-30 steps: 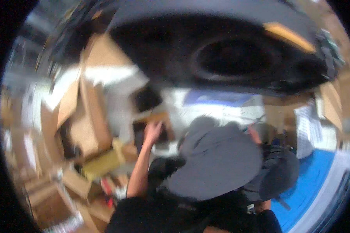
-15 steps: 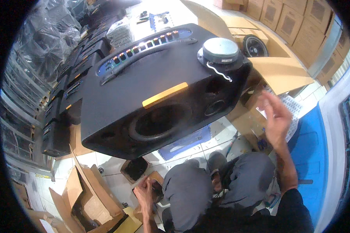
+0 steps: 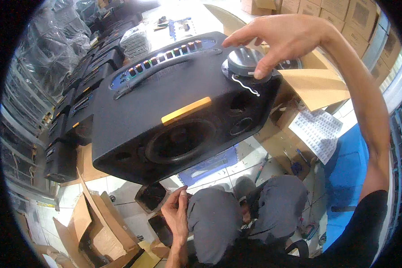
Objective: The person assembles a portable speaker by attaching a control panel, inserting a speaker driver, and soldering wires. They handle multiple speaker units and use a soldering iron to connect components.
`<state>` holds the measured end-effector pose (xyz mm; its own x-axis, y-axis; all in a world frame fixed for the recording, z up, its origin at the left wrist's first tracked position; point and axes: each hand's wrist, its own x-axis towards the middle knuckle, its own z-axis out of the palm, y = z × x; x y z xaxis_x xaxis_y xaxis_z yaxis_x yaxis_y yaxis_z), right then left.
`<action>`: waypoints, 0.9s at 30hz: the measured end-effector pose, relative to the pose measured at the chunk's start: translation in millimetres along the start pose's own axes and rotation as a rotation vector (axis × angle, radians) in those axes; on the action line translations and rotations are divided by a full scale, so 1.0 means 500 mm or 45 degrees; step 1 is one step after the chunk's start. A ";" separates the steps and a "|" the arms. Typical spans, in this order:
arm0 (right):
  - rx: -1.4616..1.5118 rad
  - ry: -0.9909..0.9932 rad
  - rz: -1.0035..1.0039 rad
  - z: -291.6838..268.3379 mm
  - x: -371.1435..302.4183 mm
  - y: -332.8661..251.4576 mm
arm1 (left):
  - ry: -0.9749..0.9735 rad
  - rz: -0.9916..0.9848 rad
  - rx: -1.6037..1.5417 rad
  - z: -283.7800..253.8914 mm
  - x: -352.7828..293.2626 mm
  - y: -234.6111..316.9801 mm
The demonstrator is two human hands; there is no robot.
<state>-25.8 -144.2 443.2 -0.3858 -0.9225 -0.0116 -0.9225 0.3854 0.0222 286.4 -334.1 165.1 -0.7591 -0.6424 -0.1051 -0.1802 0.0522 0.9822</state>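
Observation:
A black speaker cabinet (image 3: 143, 107) stands in front of me, with a strip handle and a row of knobs along its top. On its right end lies a round metal-backed speaker driver (image 3: 245, 60) with a white wire pair hanging from it. My right hand (image 3: 290, 38) is over this driver, fingers spread around it and thumb overlapping its near side. A firm grip cannot be made out. Low by my left knee, my left hand (image 3: 176, 214) has thumb and fingers pressed together; whatever they hold is too small to tell. Beside it are small dark-filled open boxes (image 3: 151, 196).
An orange-yellow bar (image 3: 186, 110) lies on the cabinet's front top edge. Open cartons (image 3: 94, 228) stand at lower left; another carton (image 3: 315, 87) is at right, with a printed sheet (image 3: 317, 129) and blue bin (image 3: 348, 169). More black cabinets (image 3: 60, 158) line the left.
My right hand has swung up from beside the carton to the driver on the cabinet. My left hand has shifted slightly right and up, staying near the small boxes.

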 end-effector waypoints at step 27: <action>0.426 0.306 0.464 0.068 -0.106 0.054 | -0.147 0.983 0.159 -0.012 0.044 0.254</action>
<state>-31.0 -84.4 410.4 -0.7028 -0.6916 0.1665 -0.6996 0.6297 -0.3377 250.4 -346.2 288.2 -0.7571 -0.3064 0.5769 0.3602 0.5409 0.7601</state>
